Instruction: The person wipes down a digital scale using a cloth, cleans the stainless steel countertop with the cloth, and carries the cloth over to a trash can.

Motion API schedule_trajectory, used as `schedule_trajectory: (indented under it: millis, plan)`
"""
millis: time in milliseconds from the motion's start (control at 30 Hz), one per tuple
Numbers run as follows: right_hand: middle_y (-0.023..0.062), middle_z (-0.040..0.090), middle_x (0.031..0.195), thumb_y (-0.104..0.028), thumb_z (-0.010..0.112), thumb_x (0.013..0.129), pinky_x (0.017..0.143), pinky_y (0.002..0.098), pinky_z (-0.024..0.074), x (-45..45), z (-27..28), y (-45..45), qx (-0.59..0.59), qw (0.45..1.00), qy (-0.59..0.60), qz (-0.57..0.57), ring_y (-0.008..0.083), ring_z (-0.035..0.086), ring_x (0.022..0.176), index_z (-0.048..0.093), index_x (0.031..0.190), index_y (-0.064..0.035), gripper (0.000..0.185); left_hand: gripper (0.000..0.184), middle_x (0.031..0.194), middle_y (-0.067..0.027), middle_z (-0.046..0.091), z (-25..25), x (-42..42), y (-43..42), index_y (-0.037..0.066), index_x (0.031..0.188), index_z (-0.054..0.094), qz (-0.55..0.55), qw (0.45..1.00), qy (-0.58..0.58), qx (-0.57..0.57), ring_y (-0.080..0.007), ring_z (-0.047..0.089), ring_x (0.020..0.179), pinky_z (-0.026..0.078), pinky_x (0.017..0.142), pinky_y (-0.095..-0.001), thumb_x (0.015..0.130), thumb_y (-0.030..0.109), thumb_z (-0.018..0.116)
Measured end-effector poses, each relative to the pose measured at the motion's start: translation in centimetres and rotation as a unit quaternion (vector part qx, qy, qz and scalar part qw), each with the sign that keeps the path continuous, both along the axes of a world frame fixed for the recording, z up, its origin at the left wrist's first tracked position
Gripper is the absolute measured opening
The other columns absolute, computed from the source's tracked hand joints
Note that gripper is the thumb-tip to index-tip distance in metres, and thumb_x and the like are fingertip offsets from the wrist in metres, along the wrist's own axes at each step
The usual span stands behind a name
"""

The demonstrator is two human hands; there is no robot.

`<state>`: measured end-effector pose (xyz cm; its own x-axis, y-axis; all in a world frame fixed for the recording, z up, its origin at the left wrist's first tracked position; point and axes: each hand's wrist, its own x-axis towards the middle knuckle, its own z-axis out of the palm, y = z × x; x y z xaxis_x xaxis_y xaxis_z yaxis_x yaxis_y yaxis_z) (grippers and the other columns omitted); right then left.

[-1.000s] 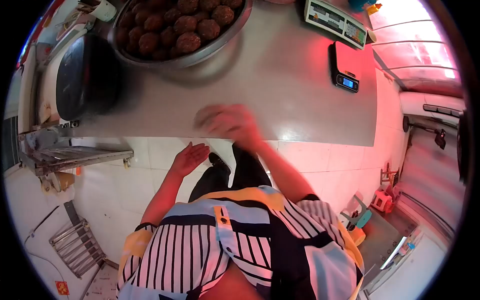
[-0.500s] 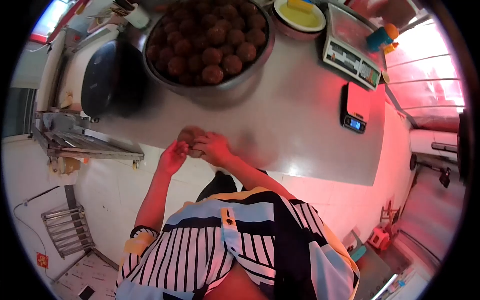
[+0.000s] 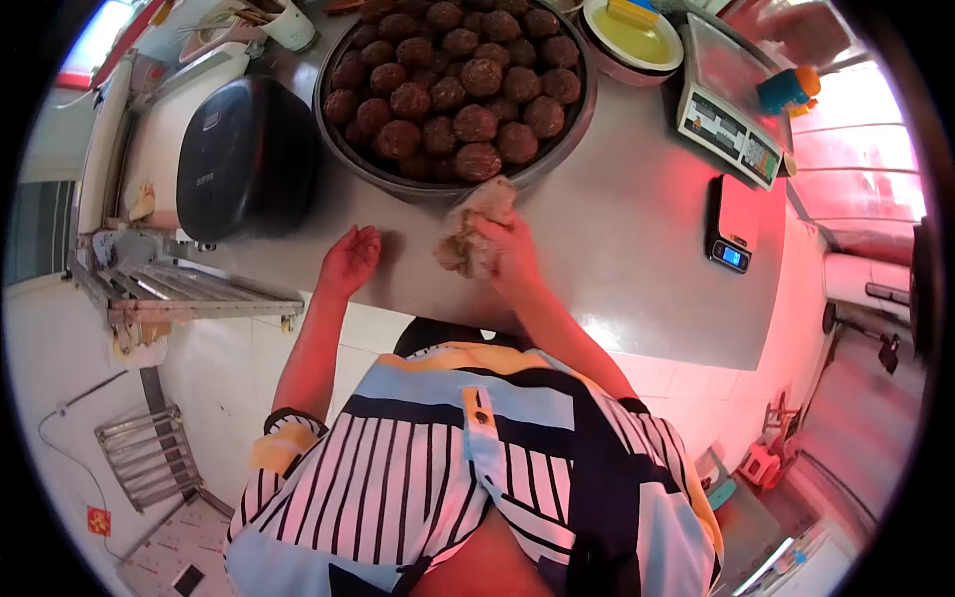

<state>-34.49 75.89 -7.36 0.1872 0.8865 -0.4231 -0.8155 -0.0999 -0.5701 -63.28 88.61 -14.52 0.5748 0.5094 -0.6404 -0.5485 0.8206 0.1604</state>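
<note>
My right hand (image 3: 507, 249) grips a crumpled beige cloth (image 3: 463, 234) over the metal table, just in front of the large bowl. The cloth's upper end reaches up to the bowl's near rim and seems to touch it. My left hand (image 3: 350, 261) is apart from it, above the table's front edge, palm partly turned up, fingers loosely bent and nothing in them. Dark brown round balls (image 3: 476, 123) with a rough surface are heaped in the wide metal bowl (image 3: 582, 129).
Left of the bowl stands a black rounded appliance (image 3: 244, 164). To the right are a small digital scale (image 3: 733, 224), a larger scale (image 3: 721, 129) and a dish of yellowish liquid (image 3: 637, 40). A white cup (image 3: 290, 28) holds utensils at the back left. Slatted metal racking (image 3: 189, 294) adjoins the table's left.
Both hands were together at the table edge around a blurred brownish thing. My right hand has moved up and right with the cloth; my left hand has separated and shifted slightly up.
</note>
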Motion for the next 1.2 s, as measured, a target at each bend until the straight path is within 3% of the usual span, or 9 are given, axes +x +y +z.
schedule_trajectory:
  millis: [100,200,300,367,533,700,900,1133,1200]
  plan:
    - [0.0081,0.067,0.100,-0.008,0.067,0.078,0.075,0.0305,0.0525,-4.8,-0.1,3.7,-0.051,0.972,-0.162,0.160,0.0175,0.065,0.087,0.060,0.120,-0.0017,0.043,0.026,0.100,-0.0141,0.068,0.5,-2.1,4.1,-0.003,0.105,0.062,-0.038,0.998,0.017,0.037,-0.0248,0.065,0.092,0.054,0.077,-0.0316,0.097,0.021,0.057]
    - [0.0096,0.068,0.101,-0.009,0.068,0.076,0.075,0.0287,0.0524,-9.8,-2.4,6.9,0.020,0.802,-0.570,0.177,0.0169,0.065,0.089,0.061,0.120,-0.0005,0.045,0.028,0.102,-0.0144,0.068,2.4,-4.8,5.5,-0.003,0.105,0.063,-0.024,0.982,0.173,0.068,-0.0244,0.065,0.093,0.055,0.074,-0.0313,0.097,0.023,0.056]
    - [0.0127,0.068,0.103,-0.012,0.068,0.077,0.079,0.0339,0.0531,-6.4,-5.4,4.6,-0.042,0.880,-0.442,0.170,0.0220,0.066,0.092,0.056,0.127,-0.0005,0.053,0.030,0.099,-0.0140,0.069,2.6,-6.8,6.9,-0.003,0.104,0.063,-0.078,0.975,0.175,0.111,-0.0238,0.066,0.088,0.055,0.072,-0.0315,0.097,0.025,0.057]
    - [0.0157,0.066,0.109,-0.013,0.067,0.077,0.084,0.0403,0.0533,-1.9,-4.5,0.7,-0.059,0.985,-0.134,0.087,0.0275,0.065,0.096,0.053,0.130,-0.0016,0.056,0.031,0.096,-0.0134,0.069,2.8,-5.4,7.9,-0.002,0.104,0.063,-0.091,0.974,0.168,0.118,-0.0230,0.066,0.084,0.055,0.069,-0.0316,0.097,0.027,0.058]
    - [0.0159,0.062,0.118,-0.017,0.060,0.083,0.095,0.0425,0.0498,2.0,1.0,-2.1,0.061,0.985,0.123,-0.104,0.0299,0.063,0.104,0.052,0.126,-0.0003,0.047,0.032,0.092,-0.0104,0.069,4.0,1.6,12.3,0.001,0.103,0.063,-0.031,0.961,0.198,0.192,-0.0203,0.065,0.081,0.054,0.070,-0.0319,0.097,0.031,0.057]
    - [0.0154,0.061,0.124,-0.031,0.056,0.089,0.100,0.0449,0.0464,-0.1,-1.3,-1.5,0.119,0.964,0.149,-0.186,0.0314,0.059,0.112,0.050,0.130,-0.0001,0.052,0.026,0.085,-0.0039,0.065,8.5,6.4,15.4,0.007,0.095,0.063,0.072,0.947,0.191,0.249,-0.0153,0.060,0.075,0.051,0.070,-0.0317,0.096,0.033,0.059]
    - [0.0126,0.062,0.120,-0.034,0.049,0.094,0.100,0.0442,0.0457,1.0,-0.9,1.1,0.121,0.946,0.212,-0.213,0.0287,0.060,0.111,0.053,0.126,-0.0044,0.043,0.026,0.100,-0.0062,0.066,5.6,5.1,17.9,0.004,0.107,0.063,0.028,0.928,0.201,0.313,-0.0211,0.062,0.091,0.050,0.078,-0.0355,0.097,0.028,0.057]
    - [0.0072,0.064,0.099,-0.026,0.050,0.095,0.082,0.0389,0.0534,6.0,-2.0,-2.3,0.132,0.960,0.109,-0.224,0.0233,0.063,0.091,0.059,0.105,-0.0070,0.024,0.028,0.109,-0.0049,0.065,4.9,3.6,10.7,0.007,0.115,0.061,-0.046,0.935,0.206,0.285,-0.0183,0.061,0.097,0.050,0.081,-0.0320,0.098,0.029,0.056]
    - [0.0073,0.062,0.104,-0.024,0.060,0.088,0.082,0.0334,0.0532,9.5,-11.6,-5.5,0.098,0.947,0.138,-0.271,0.0217,0.063,0.092,0.059,0.107,-0.0065,0.026,0.028,0.109,-0.0062,0.065,4.9,4.4,6.3,0.006,0.114,0.061,-0.063,0.944,0.111,0.305,-0.0186,0.061,0.098,0.051,0.086,-0.0341,0.098,0.028,0.054]
